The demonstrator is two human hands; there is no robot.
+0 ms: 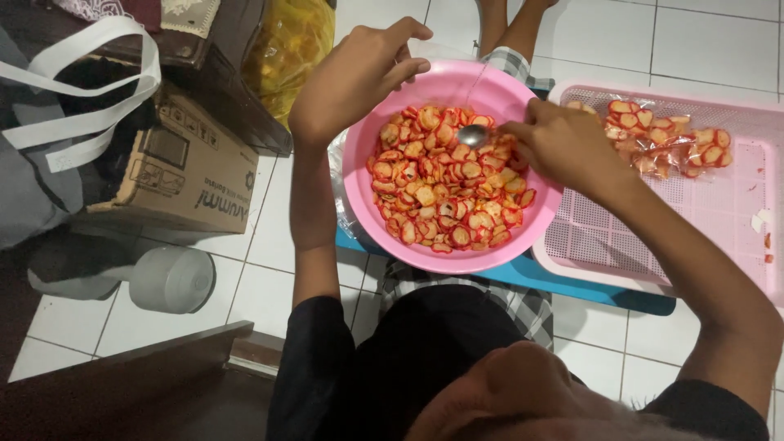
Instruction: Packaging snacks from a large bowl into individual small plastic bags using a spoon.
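A round pink bowl sits in front of me, filled with several red-rimmed round crackers. My right hand grips a metal spoon whose bowl rests on the crackers near the far side. My left hand hovers above the bowl's left rim with fingers loosely curled and nothing in it; a thin clear plastic bag may hang near its fingers, but I cannot tell.
A pink perforated tray at the right holds clear bags of crackers. Both rest on a blue board. A cardboard box, a grey bag with white straps and a yellow plastic bag stand left on the white tiled floor.
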